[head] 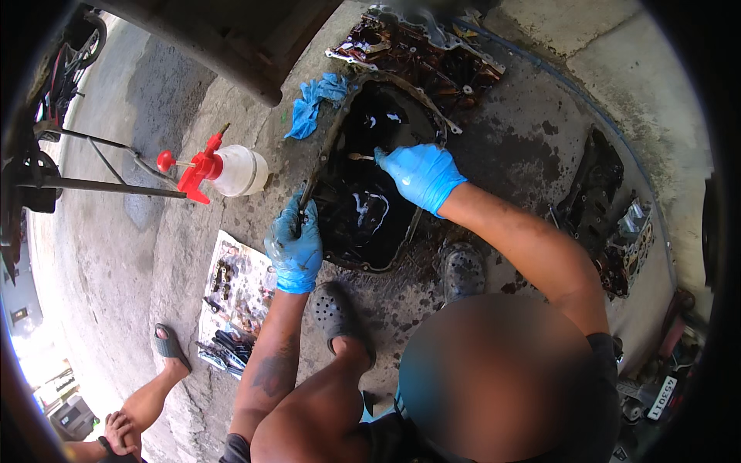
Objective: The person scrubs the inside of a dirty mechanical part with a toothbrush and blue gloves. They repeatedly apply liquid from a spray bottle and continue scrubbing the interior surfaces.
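Observation:
A large black engine pan [379,268] lies before me on the stained concrete. Dark, shiny liquid wets its inside. On its left edge my left hand [294,249], in a smeared blue glove, is closed around the rim. My right hand [419,176], also gloved in blue, is over the pan's middle, gripping a slim tool [362,156] with a light-brown end. The rest of that tool is hidden in my fist, so its kind is unclear.
Left of the pan stands a pump spray bottle [240,171] near a crumpled blue glove [315,101]. An oily engine casting [422,52] lies beyond. Small metal parts rest on a printed sheet [240,254]. Rightward are a black cover [596,179] and a cylinder head [634,243]. Another person's foot [168,344] is lower left.

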A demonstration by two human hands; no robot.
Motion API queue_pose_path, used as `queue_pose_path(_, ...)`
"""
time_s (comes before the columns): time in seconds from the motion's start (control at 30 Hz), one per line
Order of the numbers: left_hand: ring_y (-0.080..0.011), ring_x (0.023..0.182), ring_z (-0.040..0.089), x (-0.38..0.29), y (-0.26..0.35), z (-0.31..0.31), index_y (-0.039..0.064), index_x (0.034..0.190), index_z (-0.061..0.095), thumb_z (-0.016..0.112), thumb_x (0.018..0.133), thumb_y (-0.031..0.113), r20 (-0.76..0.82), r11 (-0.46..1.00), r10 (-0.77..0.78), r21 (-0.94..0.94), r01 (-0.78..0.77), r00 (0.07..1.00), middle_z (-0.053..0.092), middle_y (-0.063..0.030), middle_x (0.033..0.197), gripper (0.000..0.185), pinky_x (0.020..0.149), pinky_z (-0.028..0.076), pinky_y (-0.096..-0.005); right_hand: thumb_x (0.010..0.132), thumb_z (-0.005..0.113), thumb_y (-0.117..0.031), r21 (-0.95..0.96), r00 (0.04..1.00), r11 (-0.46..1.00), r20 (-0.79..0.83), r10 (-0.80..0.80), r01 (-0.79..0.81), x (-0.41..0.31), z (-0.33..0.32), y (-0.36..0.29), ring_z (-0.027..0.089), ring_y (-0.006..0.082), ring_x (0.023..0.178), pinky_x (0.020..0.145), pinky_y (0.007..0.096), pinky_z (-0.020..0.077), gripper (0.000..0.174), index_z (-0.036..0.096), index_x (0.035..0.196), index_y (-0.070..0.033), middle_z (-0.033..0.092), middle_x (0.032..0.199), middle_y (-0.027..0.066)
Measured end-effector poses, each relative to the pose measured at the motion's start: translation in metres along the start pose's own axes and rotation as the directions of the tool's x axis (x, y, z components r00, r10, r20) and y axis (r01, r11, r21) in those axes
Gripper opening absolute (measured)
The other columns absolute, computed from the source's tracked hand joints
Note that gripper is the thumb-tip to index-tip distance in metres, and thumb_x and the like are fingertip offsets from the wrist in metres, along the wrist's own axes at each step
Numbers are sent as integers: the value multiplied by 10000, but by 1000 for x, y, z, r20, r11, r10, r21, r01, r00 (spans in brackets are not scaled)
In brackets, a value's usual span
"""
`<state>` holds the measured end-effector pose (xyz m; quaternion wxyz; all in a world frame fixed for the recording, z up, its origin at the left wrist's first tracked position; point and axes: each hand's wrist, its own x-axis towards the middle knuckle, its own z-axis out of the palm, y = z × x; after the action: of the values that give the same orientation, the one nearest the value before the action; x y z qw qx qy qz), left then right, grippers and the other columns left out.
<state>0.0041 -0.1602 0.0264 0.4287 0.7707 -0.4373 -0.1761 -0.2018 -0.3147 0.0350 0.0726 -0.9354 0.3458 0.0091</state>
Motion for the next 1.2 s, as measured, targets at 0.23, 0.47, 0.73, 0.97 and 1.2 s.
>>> queue_pose_path(0.23,-225,771,709,-2,-9,0,44,1204,705,702,927,190,-3,999,26,33,-26,1000,717,-211,879,312,733,541,-343,943,523,-163,-21,999,1000,-35,-8,7,-5,5,-14,691,326,628,505,463,546,298,665,1191,-77,671,769,146)
queue_pose_path(0.47,-225,781,716,-3,3,-3,57,1196,710,695,932,201,-8,996,58,61,-57,998,722,-206,886,301,740,543,-345,919,553,-160,-112,995,993,101,-12,23,-46,30,-21,695,294,617,506,425,541,219,707,1042,-64,665,741,116)
queue_pose_path(0.73,-219,807,721,-6,-12,4,40,1186,710,704,923,175,-28,1000,24,4,-24,999,730,-202,927,296,747,544,-347,870,582,-164,93,921,991,370,-123,95,-48,13,-43,721,328,775,657,454,571,183,761,906,-156,724,814,118)
queue_pose_path(0.97,-221,798,718,-6,-34,1,29,1169,713,713,915,155,-80,992,105,72,-99,991,733,-193,923,283,726,541,-340,897,660,-254,140,998,989,52,43,-50,-80,-26,77,648,312,718,636,431,535,220,758,1094,-262,644,849,72)
queue_pose_path(1.2,-191,796,708,-4,-30,4,13,1174,708,710,920,141,-82,995,95,18,-94,992,739,-180,921,285,732,540,-329,890,674,-263,36,995,998,-89,47,-44,-65,-16,80,556,275,986,920,496,397,165,775,1020,-251,646,935,25)
